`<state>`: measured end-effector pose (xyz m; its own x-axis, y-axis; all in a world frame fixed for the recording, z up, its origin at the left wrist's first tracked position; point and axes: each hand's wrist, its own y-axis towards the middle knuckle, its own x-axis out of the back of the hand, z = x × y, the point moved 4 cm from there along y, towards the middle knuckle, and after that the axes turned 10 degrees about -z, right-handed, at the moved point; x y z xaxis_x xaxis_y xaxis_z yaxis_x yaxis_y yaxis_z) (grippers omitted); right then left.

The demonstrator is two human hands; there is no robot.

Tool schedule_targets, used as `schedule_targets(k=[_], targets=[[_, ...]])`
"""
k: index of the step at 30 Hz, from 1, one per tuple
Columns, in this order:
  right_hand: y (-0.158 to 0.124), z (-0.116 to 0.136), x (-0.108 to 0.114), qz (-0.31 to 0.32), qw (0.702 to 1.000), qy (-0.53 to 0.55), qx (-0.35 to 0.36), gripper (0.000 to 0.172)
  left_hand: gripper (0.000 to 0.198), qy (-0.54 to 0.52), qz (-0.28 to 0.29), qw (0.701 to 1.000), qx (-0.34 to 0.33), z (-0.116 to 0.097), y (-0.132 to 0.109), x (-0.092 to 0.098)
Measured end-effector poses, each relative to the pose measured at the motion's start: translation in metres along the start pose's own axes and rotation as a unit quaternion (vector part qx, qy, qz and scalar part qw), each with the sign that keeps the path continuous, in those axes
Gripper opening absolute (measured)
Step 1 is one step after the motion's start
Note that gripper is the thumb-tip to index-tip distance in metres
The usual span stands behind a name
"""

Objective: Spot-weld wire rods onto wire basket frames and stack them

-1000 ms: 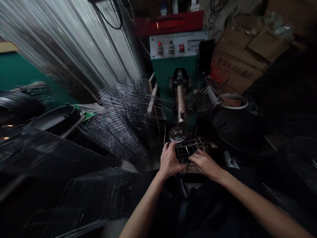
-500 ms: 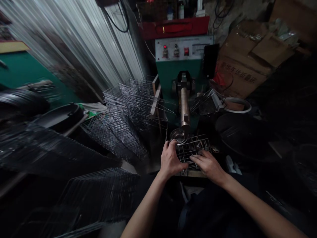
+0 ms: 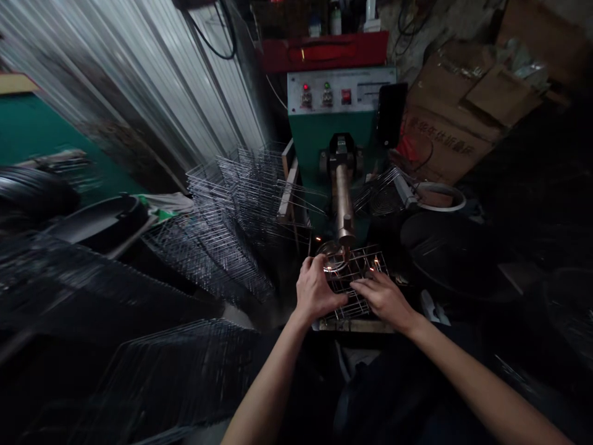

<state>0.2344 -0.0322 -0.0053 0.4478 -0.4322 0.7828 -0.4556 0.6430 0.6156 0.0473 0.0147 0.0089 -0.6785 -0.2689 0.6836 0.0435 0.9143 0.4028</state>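
Below the tip of a spot welder's copper-coloured arm (image 3: 343, 201) lies a small wire rack (image 3: 354, 303) of crossed thin metal rods. A round, shiny metal ring (image 3: 332, 252) sits at its far left, close under the electrode. My left hand (image 3: 317, 289) grips the rack's left side, fingertips by the ring and thumb over the rods. On the right side, my right hand (image 3: 384, 300) holds the rack with its fingers bent over the wires. Small orange sparks fly around the tip. Parts of the rack are hidden under both hands.
The green machine body (image 3: 308, 142) carries a control panel (image 3: 340, 89) with lit lamps. Stacked wire grids (image 3: 227, 210) stand at left, more grids (image 3: 180, 364) nearer me. A black phone (image 3: 391, 114), a cardboard box (image 3: 454, 130) and a white-rimmed round container (image 3: 442, 196) are at right.
Sparks have appeared at the electrode and near my right fingers. The panel's second lamp now glows green. The rack looks slightly tilted compared with before; both hands keep their hold.
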Motion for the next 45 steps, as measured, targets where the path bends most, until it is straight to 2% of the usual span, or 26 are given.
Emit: schedule_targets(k=[7,12,15,18,22,24,28,31,33,35,38,41,45], targets=[[0.02,-0.008,-0.002,-0.028,0.997,-0.057,-0.054,0.017,0.094,0.026,0.001,1.0,0.007,0.006,0.02,-0.003],[0.033,-0.019,-0.005,-0.066,0.993,-0.067,-0.074,0.02,0.087,0.045,-0.004,0.999,-0.009,0.007,0.035,-0.002],[0.035,-0.024,-0.006,-0.052,0.991,-0.081,-0.089,0.02,0.091,0.05,-0.002,0.999,-0.019,0.007,0.04,-0.002],[0.042,-0.031,-0.008,-0.027,0.99,-0.093,-0.099,0.016,0.096,0.058,0.007,0.998,0.005,0.013,0.051,-0.005],[0.056,-0.042,-0.014,-0.002,0.993,-0.047,-0.106,0.009,0.096,0.067,0.024,0.997,-0.002,0.015,0.069,-0.008],[0.06,-0.046,-0.015,-0.01,0.994,-0.01,-0.107,0.008,0.096,0.061,0.031,0.998,-0.012,0.014,0.073,-0.009],[0.049,-0.048,-0.001,-0.052,0.989,0.083,-0.112,0.014,0.107,0.026,0.035,0.999,-0.022,0.018,0.071,-0.008],[0.018,-0.052,0.023,-0.085,0.974,0.137,-0.16,0.022,0.135,-0.038,0.028,0.997,-0.064,0.042,0.06,-0.008],[-0.013,-0.059,0.04,-0.1,0.957,0.151,-0.228,0.022,0.153,-0.105,0.03,0.993,-0.043,0.073,0.046,-0.014],[-0.048,-0.072,0.053,-0.111,0.922,0.156,-0.337,0.022,0.16,-0.193,0.062,0.979,0.026,0.107,0.028,-0.029],[-0.101,-0.093,0.065,-0.165,0.821,0.193,-0.511,0.042,0.158,-0.324,0.127,0.93,0.12,0.142,0.004,-0.06],[-0.135,-0.102,0.07,-0.223,0.735,0.235,-0.596,0.053,0.148,-0.385,0.132,0.905,0.122,0.151,-0.004,-0.08],[-0.137,-0.089,0.069,-0.24,0.675,0.284,-0.638,0.054,0.146,-0.382,0.114,0.912,0.094,0.154,0.0,-0.091]])
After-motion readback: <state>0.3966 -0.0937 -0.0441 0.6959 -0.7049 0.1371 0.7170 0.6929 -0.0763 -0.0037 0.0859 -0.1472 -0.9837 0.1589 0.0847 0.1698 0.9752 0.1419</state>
